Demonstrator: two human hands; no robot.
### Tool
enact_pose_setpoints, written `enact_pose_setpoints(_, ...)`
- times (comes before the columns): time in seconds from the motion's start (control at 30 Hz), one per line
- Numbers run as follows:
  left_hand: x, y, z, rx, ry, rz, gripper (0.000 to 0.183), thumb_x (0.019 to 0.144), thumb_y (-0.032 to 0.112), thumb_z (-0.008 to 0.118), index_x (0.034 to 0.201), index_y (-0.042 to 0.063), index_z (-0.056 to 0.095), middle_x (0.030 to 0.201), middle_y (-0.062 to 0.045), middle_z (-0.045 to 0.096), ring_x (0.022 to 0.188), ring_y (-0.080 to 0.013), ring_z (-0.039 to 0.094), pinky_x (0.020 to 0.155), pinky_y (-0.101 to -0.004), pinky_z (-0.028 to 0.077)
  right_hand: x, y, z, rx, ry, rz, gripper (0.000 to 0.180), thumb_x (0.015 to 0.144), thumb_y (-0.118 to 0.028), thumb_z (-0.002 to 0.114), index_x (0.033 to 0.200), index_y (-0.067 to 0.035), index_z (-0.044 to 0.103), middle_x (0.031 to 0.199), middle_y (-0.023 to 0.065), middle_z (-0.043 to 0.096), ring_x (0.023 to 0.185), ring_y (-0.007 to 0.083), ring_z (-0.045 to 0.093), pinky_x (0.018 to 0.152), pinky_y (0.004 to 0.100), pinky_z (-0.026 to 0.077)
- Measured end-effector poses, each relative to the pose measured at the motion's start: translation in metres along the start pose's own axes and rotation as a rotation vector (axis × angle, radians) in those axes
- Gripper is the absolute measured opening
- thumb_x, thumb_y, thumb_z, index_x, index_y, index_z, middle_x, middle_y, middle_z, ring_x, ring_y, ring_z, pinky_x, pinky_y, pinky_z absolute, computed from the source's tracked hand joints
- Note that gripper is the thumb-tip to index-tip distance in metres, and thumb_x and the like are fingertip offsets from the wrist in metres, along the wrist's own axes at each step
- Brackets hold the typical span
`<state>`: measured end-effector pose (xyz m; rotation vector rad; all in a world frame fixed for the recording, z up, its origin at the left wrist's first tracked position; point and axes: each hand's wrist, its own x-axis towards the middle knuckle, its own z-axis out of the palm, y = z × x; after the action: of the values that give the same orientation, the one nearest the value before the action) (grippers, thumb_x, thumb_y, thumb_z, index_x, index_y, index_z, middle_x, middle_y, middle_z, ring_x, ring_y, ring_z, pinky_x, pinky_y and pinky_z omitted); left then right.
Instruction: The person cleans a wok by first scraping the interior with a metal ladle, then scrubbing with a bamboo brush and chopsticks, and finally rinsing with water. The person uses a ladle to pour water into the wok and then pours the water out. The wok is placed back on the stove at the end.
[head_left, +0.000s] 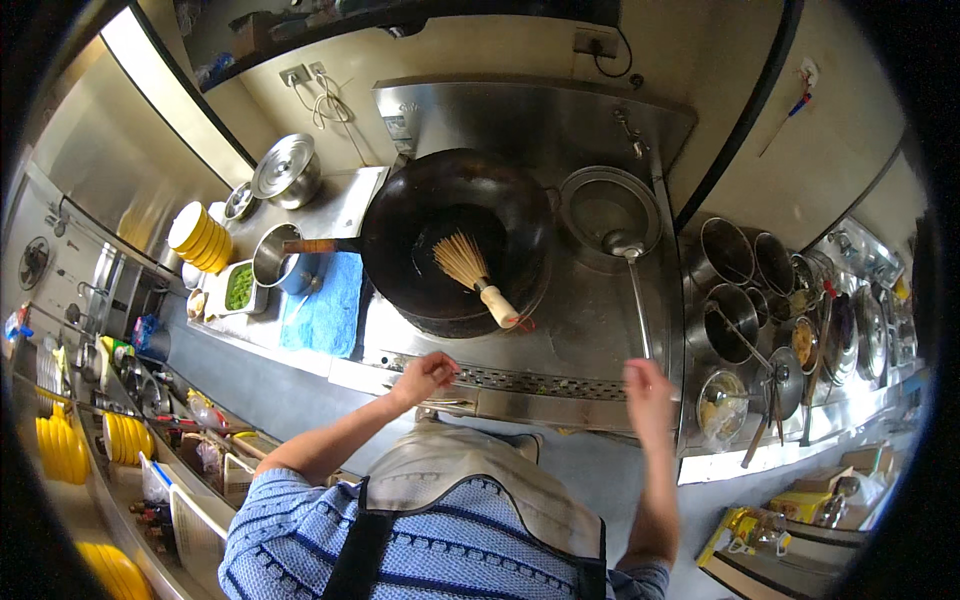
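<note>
My left hand (426, 377) hovers at the stove's front edge, its fingers loosely curled and apart, with nothing in them. Blurred, my right hand (651, 394) is at the near end of the long handle of a metal ladle (639, 300); whether the fingers close around it cannot be made out. The ladle's bowl lies at the near rim of a round metal pot (600, 196) right of the wok. In front of me sits a dark wok (465, 172) with a wooden handle pointing left. A bamboo wok brush (465, 262) leans inside it, its pale handle over the near rim.
At left are a blue cloth (330, 315), a metal saucepan (264, 262), a tray of chopped greens (241, 287), stacked yellow bowls (201, 238) and a lidded pot (286, 172). Several deep metal pots (726, 251) line the right counter. A faucet (634, 139) projects behind the stove.
</note>
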<state>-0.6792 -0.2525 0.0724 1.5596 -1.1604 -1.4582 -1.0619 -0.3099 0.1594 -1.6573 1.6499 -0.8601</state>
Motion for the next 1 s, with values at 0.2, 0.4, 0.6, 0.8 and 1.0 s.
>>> enact_pose_setpoints(0.2, 0.008, 0.068, -0.111, 0.424, 0.1, 0.38, 0.025, 0.083, -0.007, 0.048, 0.101, 0.004, 0.059, 0.083, -0.007, 0.06, 0.075, -0.0139, 0.057, 0.067, -0.0262, 0.047, 0.029, -0.103, 0.135, -0.43, -0.089, -0.396, 0.027, 0.085, -0.019, 0.062, 0.105, -0.004, 0.053, 0.106, 0.0153, 0.051, 0.088, 0.0329, 0.058, 0.07, 0.0444, 0.048)
enact_pose_setpoints(0.4, 0.038, 0.097, -0.264, 1.144, 0.492, 0.648, 0.031, 0.072, 0.005, 0.063, 0.102, 0.009, 0.058, 0.107, -0.011, 0.053, 0.102, -0.0319, 0.049, 0.084, -0.0427, 0.043, 0.067, -0.123, 0.185, -0.761, -0.314, 0.062, 0.041, 0.076, -0.013, 0.066, 0.109, -0.004, 0.042, 0.098, 0.0236, 0.058, 0.086, 0.0423, 0.06, 0.071, 0.0496, 0.049)
enact_pose_setpoints(0.6, 0.093, 0.063, -0.334, 1.364, 0.254, 0.375, 0.025, 0.075, 0.019, 0.064, 0.098, 0.01, 0.061, 0.09, -0.011, 0.063, 0.085, -0.0273, 0.063, 0.071, -0.0393, 0.051, 0.093, -0.161, 0.219, -0.8, -0.473, 0.076, 0.052, 0.078, -0.02, 0.064, 0.12, 0.003, 0.042, 0.085, 0.0189, 0.063, 0.068, 0.0287, 0.064, 0.057, 0.0398, 0.052)
enact_pose_setpoints(0.8, 0.093, 0.088, -0.325, 1.486, 0.089, 0.288, 0.014, 0.076, 0.019, 0.061, 0.085, 0.01, 0.066, 0.078, -0.011, 0.068, 0.075, -0.0262, 0.067, 0.066, -0.0371, 0.053, 0.122, -0.203, 0.254, -0.712, -0.555, 0.33, 0.046, 0.091, -0.028, 0.055, 0.122, 0.003, 0.044, 0.088, 0.0188, 0.063, 0.073, 0.0302, 0.063, 0.063, 0.041, 0.051)
enact_pose_setpoints(1.0, 0.073, 0.071, -0.34, 1.465, 0.148, 0.255, 0.024, 0.075, 0.019, 0.059, 0.099, 0.013, 0.06, 0.071, -0.011, 0.065, 0.069, -0.0301, 0.066, 0.061, -0.0418, 0.051, 0.128, -0.169, 0.246, -0.948, -0.525, 0.173, 0.052, 0.093, -0.036, 0.049, 0.126, 0.003, 0.042, 0.104, 0.0205, 0.061, 0.094, 0.033, 0.061, 0.077, 0.0437, 0.05)
